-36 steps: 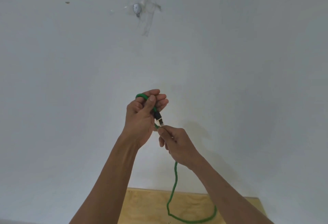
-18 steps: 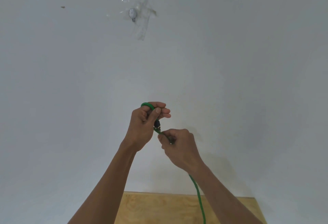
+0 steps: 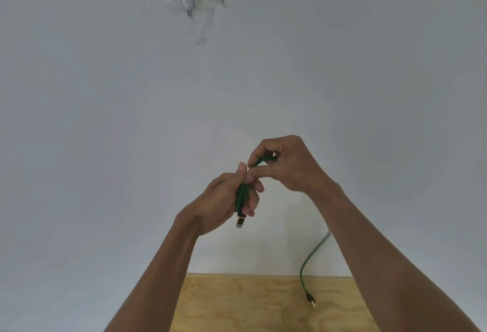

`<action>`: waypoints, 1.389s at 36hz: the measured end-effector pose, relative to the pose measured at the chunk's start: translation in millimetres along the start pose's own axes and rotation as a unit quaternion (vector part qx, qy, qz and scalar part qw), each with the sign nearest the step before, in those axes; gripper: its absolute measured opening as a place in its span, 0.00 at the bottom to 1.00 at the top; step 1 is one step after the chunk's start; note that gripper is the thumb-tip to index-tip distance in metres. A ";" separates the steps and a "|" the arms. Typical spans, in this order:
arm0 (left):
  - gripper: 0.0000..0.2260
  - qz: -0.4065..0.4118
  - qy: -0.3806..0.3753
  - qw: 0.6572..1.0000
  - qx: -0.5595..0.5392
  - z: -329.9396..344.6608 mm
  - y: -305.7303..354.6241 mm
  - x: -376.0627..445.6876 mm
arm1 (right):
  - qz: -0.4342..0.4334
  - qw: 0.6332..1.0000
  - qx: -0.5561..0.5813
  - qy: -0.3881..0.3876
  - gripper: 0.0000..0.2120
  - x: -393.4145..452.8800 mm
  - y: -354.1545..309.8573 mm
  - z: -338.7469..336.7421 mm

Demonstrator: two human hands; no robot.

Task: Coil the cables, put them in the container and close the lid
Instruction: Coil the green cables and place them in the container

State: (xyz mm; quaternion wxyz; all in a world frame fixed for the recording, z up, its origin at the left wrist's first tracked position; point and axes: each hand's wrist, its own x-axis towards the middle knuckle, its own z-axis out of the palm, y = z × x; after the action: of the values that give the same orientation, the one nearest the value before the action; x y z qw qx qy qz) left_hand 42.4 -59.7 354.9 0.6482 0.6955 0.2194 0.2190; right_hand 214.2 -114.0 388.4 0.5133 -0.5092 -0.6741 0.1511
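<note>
We saw the thin green braided cable [image 3: 242, 196] held up in front of a plain pale grey wall [image 3: 105, 121], folded into two strands that ran side by side. Their long axis stood nearly upright, leaning a little to the right at the top. The lower end carried a dark plug with a gold metal tip [image 3: 239, 221], and that tip pointed straight down, just below the curled fingers of the left hand [image 3: 226, 200]. We found the left hand clenched around the doubled strands, its thumb pressed along them from the near side and its fingers wrapped behind.

Above the left thumb the cable bent over to the right in a short arch and passed into the right hand [image 3: 287, 165]. There the right hand's thumb and forefinger pinched the green cord at the top of the arch, and the remaining fingers curled loosely beneath it, touching the left fingertips.

Past the right wrist the cable was hidden by the forearm. It reappeared below that arm as a slack green curve hanging down to a light plywood tabletop [image 3: 237, 302], where its second dark plug [image 3: 311, 300] lay pointing down and slightly right, well apart from both hands.

High above the fingers, a small round metal fitting under clear tape [image 3: 187, 3] was stuck to the wall.
</note>
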 end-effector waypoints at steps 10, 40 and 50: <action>0.13 0.050 -0.174 0.963 -0.202 20.4 0.3 -4.6 | 0.072 0.977 0.193 0.047 0.07 -5.3 24.5 -1.8; 0.08 0.152 0.069 0.986 0.007 -27.1 -2.1 47.8 | 0.148 0.977 0.018 0.153 0.08 -67.0 29.3 55.0; 0.22 0.013 -0.039 0.997 0.063 -8.3 2.5 24.8 | -0.010 0.989 -0.130 0.063 0.08 -22.1 20.9 -3.7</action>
State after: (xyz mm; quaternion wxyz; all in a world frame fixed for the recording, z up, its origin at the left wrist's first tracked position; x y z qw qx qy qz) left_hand 57.7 -38.6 358.5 0.6085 0.7456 0.1980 0.1861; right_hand 227.4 -124.7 362.8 0.4859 -0.5732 -0.6593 0.0245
